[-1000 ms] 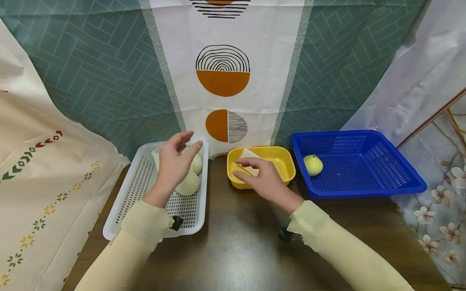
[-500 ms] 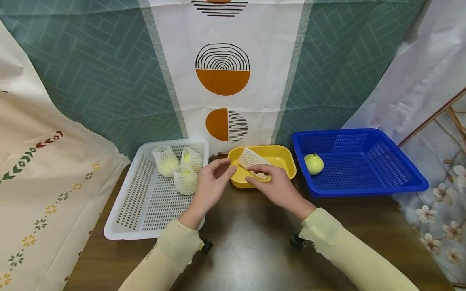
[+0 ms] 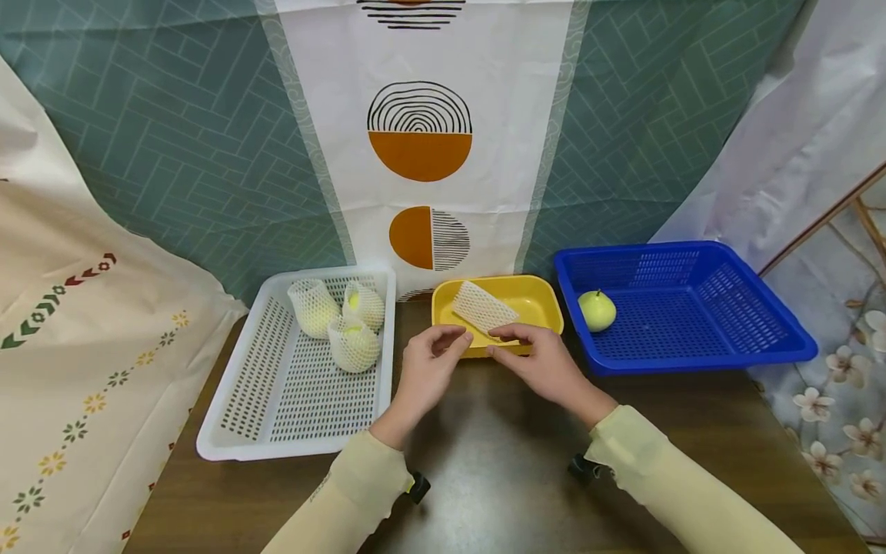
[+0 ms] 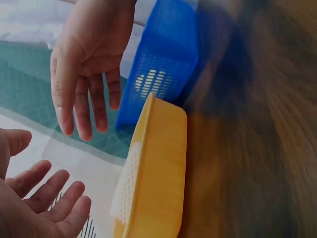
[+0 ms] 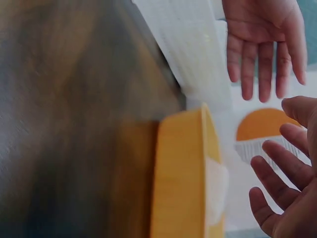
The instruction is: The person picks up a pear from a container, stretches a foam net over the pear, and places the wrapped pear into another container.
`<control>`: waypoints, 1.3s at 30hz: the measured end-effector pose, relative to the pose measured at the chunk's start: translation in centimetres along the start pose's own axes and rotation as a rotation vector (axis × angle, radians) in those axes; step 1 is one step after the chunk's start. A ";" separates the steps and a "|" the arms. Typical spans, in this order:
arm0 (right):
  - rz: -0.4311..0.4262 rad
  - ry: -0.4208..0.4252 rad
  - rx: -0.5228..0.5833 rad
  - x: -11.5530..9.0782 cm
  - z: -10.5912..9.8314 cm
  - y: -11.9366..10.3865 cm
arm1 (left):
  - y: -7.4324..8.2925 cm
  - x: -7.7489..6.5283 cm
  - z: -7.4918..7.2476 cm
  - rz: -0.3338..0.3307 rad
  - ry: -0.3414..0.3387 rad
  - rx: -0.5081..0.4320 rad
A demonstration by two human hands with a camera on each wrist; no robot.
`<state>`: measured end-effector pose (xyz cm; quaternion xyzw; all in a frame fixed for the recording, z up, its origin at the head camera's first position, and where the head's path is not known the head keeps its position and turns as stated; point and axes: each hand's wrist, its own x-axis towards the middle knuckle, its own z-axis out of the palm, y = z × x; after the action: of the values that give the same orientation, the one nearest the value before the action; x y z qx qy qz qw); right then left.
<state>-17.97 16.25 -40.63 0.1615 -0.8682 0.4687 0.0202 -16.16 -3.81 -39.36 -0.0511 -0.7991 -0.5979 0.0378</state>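
In the head view my left hand [image 3: 429,367] hovers at the front left of a small yellow tub [image 3: 543,296], its fingers loosely bent and holding nothing. Opposite it, my right hand [image 3: 543,362] hangs over the tub's front rim, also with nothing in its fingers. Both wrist views show spread, relaxed fingers with air between the two hands. A white foam net sleeve [image 3: 482,308] lies slanted in the tub, one end propped on the left side, its lower end near the right fingertips. In the left wrist view the foam net [image 4: 128,186] pokes above the tub's rim.
Left stands a white perforated basket [image 3: 238,400] with three pears in foam nets [image 3: 354,348] at its far end. A blue basket [image 3: 692,308] on the right holds one bare pear [image 3: 597,311]. Patterned cloth [image 3: 429,46] hangs behind the brown table [image 3: 484,477].
My left hand has moved right, from over the white basket to the front of the yellow tub. The right hand has shifted slightly right and toward me. The foam net stays in the tub.
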 end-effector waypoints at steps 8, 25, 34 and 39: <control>0.019 0.164 -0.060 2.0 -5.3 0.1 | 0.0 1.9 2.7 0.051 -0.021 -0.020; 0.376 0.248 -0.217 3.1 -14.6 7.1 | 0.2 4.2 11.9 0.103 -0.113 -0.105; 0.415 0.048 -0.314 3.9 -15.0 8.7 | -0.3 4.0 14.5 0.084 -0.207 -0.078; 0.422 -0.081 -0.383 4.1 -15.0 9.5 | -0.5 4.0 15.4 0.066 -0.234 -0.042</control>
<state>-26.48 32.31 -39.19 -0.0109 -0.9555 0.2830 -0.0824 -20.17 11.01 -43.67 -0.1475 -0.7832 -0.6029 -0.0374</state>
